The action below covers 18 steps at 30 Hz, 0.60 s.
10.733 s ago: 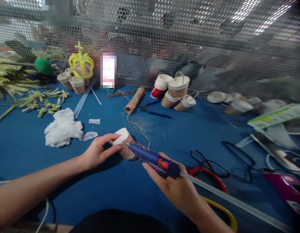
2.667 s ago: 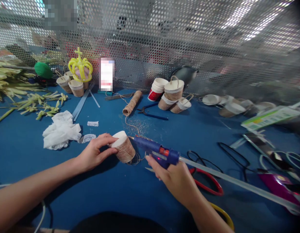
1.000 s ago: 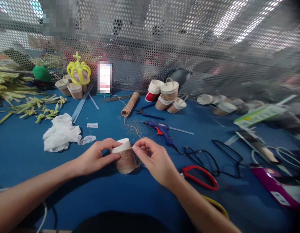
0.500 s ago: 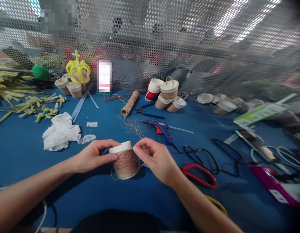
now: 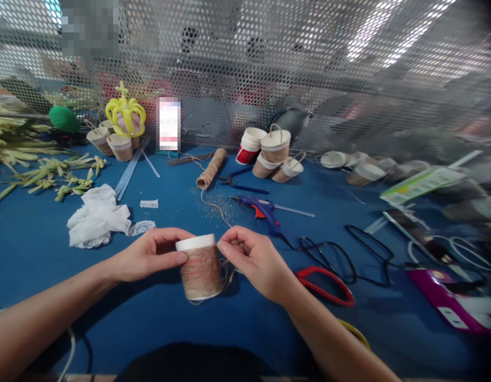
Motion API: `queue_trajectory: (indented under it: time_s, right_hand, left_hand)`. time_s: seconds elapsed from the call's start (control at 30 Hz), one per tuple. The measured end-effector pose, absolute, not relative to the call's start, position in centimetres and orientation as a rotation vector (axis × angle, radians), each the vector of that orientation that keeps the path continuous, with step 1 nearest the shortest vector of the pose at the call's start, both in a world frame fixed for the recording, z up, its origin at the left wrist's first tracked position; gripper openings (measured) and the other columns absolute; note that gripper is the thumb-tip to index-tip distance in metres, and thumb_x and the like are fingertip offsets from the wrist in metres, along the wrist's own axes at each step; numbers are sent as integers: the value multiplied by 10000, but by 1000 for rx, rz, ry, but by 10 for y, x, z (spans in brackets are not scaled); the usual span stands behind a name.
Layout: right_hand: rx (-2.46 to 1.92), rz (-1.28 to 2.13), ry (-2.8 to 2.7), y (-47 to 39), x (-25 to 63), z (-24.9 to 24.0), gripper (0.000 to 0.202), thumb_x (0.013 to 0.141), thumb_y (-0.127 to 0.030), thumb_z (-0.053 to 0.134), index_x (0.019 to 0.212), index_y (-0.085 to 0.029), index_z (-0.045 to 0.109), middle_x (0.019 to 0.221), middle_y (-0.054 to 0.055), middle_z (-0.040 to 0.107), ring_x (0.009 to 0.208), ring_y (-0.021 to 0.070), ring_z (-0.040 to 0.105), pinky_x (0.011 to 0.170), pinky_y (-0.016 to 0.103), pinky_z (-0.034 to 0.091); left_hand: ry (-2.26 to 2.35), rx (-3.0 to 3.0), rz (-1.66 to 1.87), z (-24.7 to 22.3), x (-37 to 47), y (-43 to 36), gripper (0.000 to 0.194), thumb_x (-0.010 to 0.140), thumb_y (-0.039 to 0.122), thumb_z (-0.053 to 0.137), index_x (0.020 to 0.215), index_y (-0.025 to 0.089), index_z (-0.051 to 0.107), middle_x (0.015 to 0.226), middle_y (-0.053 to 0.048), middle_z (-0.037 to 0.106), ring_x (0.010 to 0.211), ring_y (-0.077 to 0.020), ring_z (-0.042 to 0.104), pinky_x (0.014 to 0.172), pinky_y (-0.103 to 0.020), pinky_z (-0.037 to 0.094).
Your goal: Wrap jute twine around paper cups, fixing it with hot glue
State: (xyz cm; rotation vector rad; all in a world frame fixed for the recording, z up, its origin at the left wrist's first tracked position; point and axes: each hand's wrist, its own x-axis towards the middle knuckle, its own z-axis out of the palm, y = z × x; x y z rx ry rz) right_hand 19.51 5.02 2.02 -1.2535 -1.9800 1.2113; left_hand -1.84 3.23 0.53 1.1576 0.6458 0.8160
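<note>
A white cup point(image 5: 201, 269) wrapped in brown twine, its bare white rim on top, is tilted slightly over the blue table. My left hand point(image 5: 158, 254) grips its left side, thumb on the front and fingers behind the rim. Close to the cup's upper right edge, my right hand point(image 5: 249, 257) pinches the thin twine point(image 5: 219, 208), which runs back toward a twine roll point(image 5: 211, 168) lying beyond the cup. Loose strands hang at the cup's lower right.
A blue glue gun point(image 5: 261, 209), pliers point(image 5: 245, 185) and red-handled scissors point(image 5: 327, 284) lie to the right. Twine-covered cups point(image 5: 275, 146) stand behind. White cloth point(image 5: 96, 217) and plant stems point(image 5: 54, 175) are left; a purple power strip point(image 5: 448, 300) is far right.
The cup has turned and shifted slightly left and down in my left hand, showing more reddish wall through the twine. My right hand has hardly moved.
</note>
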Motion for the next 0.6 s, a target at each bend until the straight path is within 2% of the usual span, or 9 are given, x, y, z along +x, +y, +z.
queue_trajectory:
  time_s: [0.2,0.33,0.43,0.5,0.6]
  right_hand:
    - [-1258,1250,-1957,50,193,26,157,785,-296,481,695,-169,501,555,-46,411,483,76,348,433,217,292]
    - [-1209,1308,-1938,51,193,26,143,777,-281,492,683,-173,492,585,-37,440,510,80,379,471,223,333]
    - [-1125,1304,-1919,53,193,24,122,762,-262,512,682,-173,492,816,35,533,690,114,493,590,252,402]
    - [-1056,1365,-1887,54,194,24,126,761,-250,514,668,-171,484,1015,76,525,812,135,513,651,267,417]
    - [-970,1570,-1787,54,193,25,124,766,-230,507,663,-174,467,1022,63,540,743,105,512,614,250,416]
  left_hand:
    - [647,1118,825,2,-21,32,243,753,181,616,997,180,623,925,-52,652,817,-138,577,746,-256,441]
    - [623,1112,826,1,-21,32,226,743,209,629,968,187,628,947,-42,648,831,-134,571,764,-254,431]
    - [606,1078,823,1,-22,32,221,736,229,637,952,183,629,932,-41,650,837,-139,571,767,-259,424]
    - [605,1042,820,0,-22,32,229,723,235,649,945,181,631,924,-44,651,833,-145,574,760,-266,422]
    - [617,987,824,-1,-21,31,252,687,253,679,924,179,638,917,-51,651,820,-160,580,752,-289,428]
